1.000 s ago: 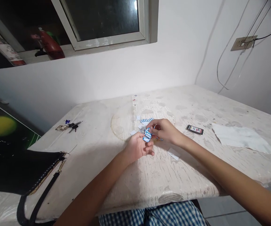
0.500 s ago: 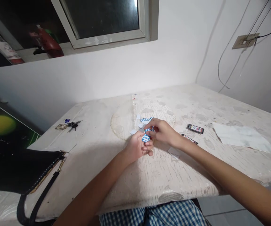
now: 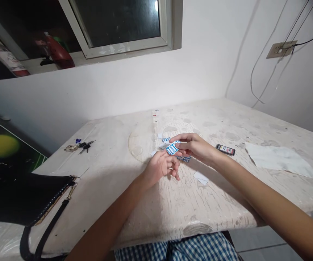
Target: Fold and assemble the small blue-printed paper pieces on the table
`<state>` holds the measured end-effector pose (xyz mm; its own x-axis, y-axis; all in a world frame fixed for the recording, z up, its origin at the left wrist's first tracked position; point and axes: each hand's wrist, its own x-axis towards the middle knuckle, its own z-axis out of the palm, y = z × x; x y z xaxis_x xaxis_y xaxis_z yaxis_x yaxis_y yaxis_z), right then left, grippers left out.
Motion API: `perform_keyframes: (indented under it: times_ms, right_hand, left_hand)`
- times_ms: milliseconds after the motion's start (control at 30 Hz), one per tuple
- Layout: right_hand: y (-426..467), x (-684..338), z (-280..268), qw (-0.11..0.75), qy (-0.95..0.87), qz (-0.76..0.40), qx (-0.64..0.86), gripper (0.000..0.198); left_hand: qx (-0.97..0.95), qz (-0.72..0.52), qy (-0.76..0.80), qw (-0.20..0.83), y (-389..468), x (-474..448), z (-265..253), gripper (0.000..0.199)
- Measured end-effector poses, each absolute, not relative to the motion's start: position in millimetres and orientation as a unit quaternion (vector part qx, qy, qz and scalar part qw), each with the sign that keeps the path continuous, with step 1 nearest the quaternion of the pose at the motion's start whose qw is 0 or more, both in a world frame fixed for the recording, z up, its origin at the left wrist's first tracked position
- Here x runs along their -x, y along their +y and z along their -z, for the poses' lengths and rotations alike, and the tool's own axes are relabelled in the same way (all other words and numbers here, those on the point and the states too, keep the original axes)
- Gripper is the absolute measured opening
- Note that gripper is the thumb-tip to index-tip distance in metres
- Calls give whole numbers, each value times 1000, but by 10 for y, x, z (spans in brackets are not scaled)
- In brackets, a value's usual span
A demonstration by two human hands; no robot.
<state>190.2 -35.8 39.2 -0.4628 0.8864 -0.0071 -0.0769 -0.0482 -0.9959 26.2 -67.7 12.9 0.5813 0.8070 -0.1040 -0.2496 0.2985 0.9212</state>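
My right hand (image 3: 197, 148) pinches a small white paper card with blue-outlined boxes (image 3: 172, 148) between thumb and fingers, above the table. Just below and left of it is my left hand (image 3: 162, 166), palm up with its fingers apart and loosely bent. Its thumb tip is close to the card's lower corner; whether they touch I cannot tell. Under and behind the hands lie several similar cards, among them a blue-patterned piece (image 3: 184, 158) and another blue-boxed strip (image 3: 166, 139), partly hidden. A white slip (image 3: 200, 178) with faint writing rests nearer me.
To the right lie a dark labelled cartridge-like item (image 3: 225, 149) and a white cloth or paper sheet (image 3: 280, 159). Keys (image 3: 85, 145) and a black strapped bag (image 3: 23, 195) are on the left. A wall with a window (image 3: 124, 25) stands behind the table (image 3: 134, 217).
My right hand has moved slightly right and up with a blue-boxed card, away from my left palm. My left fingers have loosened and spread. The white slip shows more fully.
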Motion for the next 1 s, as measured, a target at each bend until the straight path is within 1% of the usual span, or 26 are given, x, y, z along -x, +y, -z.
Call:
perform_keyframes:
  times_ms: [133, 333, 600, 767, 1000]
  right_hand:
    - [-353, -1889, -381, 379, -559, -658, 333, 22]
    - [-344, -1849, -349, 386, -549, -664, 328, 22]
    - [-324, -1819, -284, 379, -596, -631, 321, 25]
    - [-334, -1804, -287, 385, -617, -597, 338, 26]
    - [-406, -1786, -336, 373, -643, -574, 343, 22]
  left_hand:
    - [-502, -365, 305, 722, -666, -254, -81, 36]
    - [-530, -396, 338, 669, -671, -272, -36, 34]
    - [-545, -413, 380, 623, -672, -293, -5, 38]
    - [-551, -423, 386, 607, -668, -293, -6, 44]
    - [-553, -430, 403, 589, -691, -309, -16, 47]
